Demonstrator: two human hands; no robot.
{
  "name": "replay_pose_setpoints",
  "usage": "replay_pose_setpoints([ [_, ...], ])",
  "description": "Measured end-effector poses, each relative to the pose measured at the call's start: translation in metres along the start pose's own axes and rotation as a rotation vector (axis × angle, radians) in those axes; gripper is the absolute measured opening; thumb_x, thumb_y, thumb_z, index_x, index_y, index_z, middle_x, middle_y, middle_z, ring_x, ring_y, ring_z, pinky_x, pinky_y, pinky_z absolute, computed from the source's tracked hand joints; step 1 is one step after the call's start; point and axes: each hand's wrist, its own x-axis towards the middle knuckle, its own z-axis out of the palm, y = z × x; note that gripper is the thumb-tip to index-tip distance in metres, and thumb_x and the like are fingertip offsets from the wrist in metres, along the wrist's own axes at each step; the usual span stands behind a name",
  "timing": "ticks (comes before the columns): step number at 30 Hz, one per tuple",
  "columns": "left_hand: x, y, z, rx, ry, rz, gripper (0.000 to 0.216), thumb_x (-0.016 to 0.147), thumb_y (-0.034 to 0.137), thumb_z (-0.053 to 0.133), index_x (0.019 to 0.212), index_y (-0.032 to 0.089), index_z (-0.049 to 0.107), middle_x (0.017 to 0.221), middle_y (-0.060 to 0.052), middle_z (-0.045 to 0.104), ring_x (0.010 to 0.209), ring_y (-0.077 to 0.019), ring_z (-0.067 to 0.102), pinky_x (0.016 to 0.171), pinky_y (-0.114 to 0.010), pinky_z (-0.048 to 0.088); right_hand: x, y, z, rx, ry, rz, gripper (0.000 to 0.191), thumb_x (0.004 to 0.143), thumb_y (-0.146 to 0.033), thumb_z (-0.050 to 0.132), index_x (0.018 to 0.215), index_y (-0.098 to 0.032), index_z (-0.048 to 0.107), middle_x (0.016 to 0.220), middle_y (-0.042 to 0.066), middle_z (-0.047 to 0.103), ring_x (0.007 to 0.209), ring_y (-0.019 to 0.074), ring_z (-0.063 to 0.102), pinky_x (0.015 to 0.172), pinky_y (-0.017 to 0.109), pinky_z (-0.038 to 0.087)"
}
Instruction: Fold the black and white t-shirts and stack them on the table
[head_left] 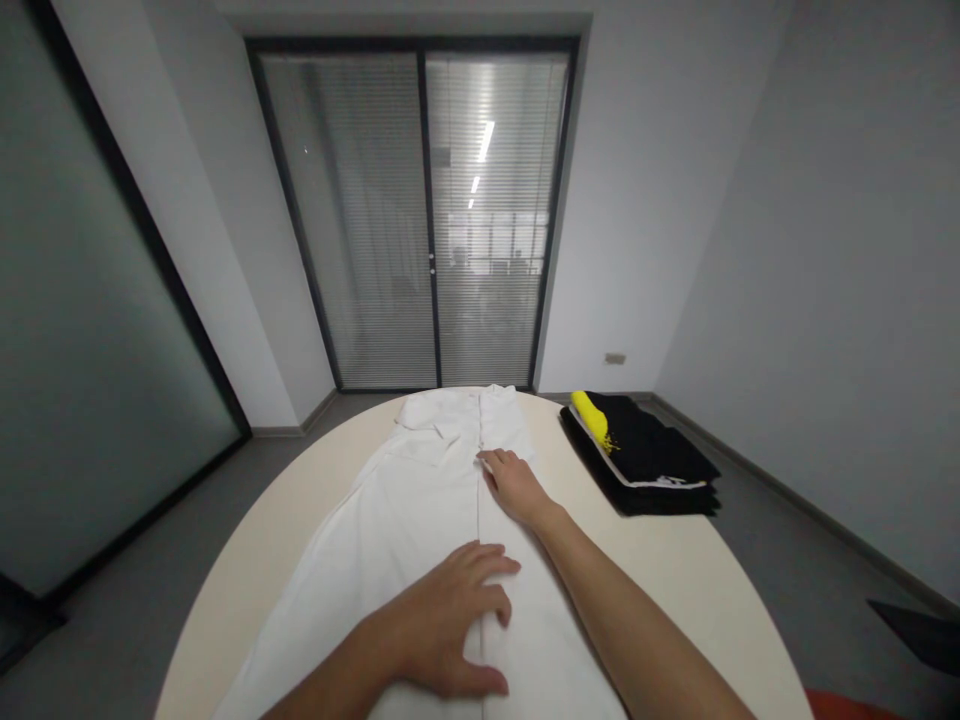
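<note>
A white garment [405, 520] lies stretched lengthwise along a round cream table [675, 570], its collar end at the far side. My left hand [450, 620] rests flat on the cloth near me, fingers spread, beside the centre seam. My right hand [514, 485] reaches farther out and lies flat on the seam at mid-length, fingers extended. Neither hand holds anything.
A stack of folded black clothes with a yellow patch [637, 450] sits on the table's far right. Beyond the table is a glass sliding door with blinds [427, 220]. A glass partition [82, 330] runs along the left; grey walls stand to the right.
</note>
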Motion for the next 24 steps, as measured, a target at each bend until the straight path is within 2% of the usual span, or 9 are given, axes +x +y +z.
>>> replay_pose_setpoints([
  [2, 0.002, 0.001, 0.002, 0.037, -0.065, 0.013, 0.066, 0.078, 0.051, 0.071, 0.135, 0.023, 0.054, 0.160, -0.011, 0.032, 0.149, -0.0362, 0.023, 0.121, -0.057, 0.012, -0.002, 0.000, 0.005, -0.014, 0.030, 0.037, 0.051, 0.099, -0.027, 0.043, 0.147, -0.013, 0.042, 0.146, 0.015, 0.051, 0.134, 0.0262, 0.044, 0.110, 0.037, 0.033],
  [5, 0.006, 0.003, 0.005, 0.067, -0.139, 0.052, 0.077, 0.083, 0.050, 0.063, 0.151, 0.027, 0.036, 0.164, -0.009, 0.022, 0.151, -0.0368, 0.016, 0.121, -0.060, 0.008, -0.004, 0.004, 0.010, -0.011, -0.053, 0.100, 0.060, 0.100, -0.039, 0.039, 0.152, -0.008, 0.036, 0.158, 0.018, 0.034, 0.147, 0.0298, 0.028, 0.118, 0.042, 0.022],
  [11, 0.011, 0.011, 0.009, 0.108, -0.162, 0.055, 0.073, 0.088, 0.048, 0.056, 0.154, 0.031, 0.032, 0.166, -0.008, 0.017, 0.150, -0.0392, 0.013, 0.119, -0.065, 0.007, -0.005, 0.009, 0.010, -0.002, -0.173, 0.168, 0.062, 0.100, -0.052, 0.032, 0.155, -0.023, 0.035, 0.165, 0.007, 0.021, 0.152, 0.0347, 0.010, 0.121, 0.050, 0.008],
  [17, 0.010, 0.016, 0.014, 0.127, -0.158, 0.039, 0.071, 0.092, 0.053, 0.052, 0.155, 0.032, 0.028, 0.166, -0.009, 0.013, 0.151, -0.0390, 0.010, 0.118, -0.066, 0.007, -0.004, 0.008, 0.009, -0.006, -0.229, 0.205, 0.067, 0.099, -0.057, 0.029, 0.157, -0.024, 0.029, 0.166, 0.007, 0.015, 0.153, 0.0345, 0.004, 0.120, 0.050, 0.004],
  [20, 0.014, 0.018, 0.023, 0.156, -0.136, 0.053, 0.071, 0.094, 0.059, 0.048, 0.156, 0.031, 0.026, 0.166, -0.010, 0.011, 0.150, -0.0393, 0.010, 0.117, -0.067, 0.010, -0.007, 0.012, 0.008, -0.005, -0.267, 0.201, 0.067, 0.099, -0.059, 0.027, 0.158, -0.026, 0.027, 0.167, 0.005, 0.012, 0.153, 0.0327, 0.001, 0.121, 0.050, 0.002],
  [24, 0.028, 0.022, 0.047, 0.200, -0.124, 0.086, 0.074, 0.095, 0.064, 0.043, 0.157, 0.030, 0.022, 0.165, -0.014, 0.012, 0.149, -0.0427, 0.012, 0.115, -0.071, 0.014, -0.018, 0.025, 0.002, 0.011, -0.300, 0.173, 0.069, 0.098, -0.061, 0.026, 0.158, -0.028, 0.025, 0.167, 0.003, 0.009, 0.153, 0.0318, -0.002, 0.121, 0.051, 0.001],
])
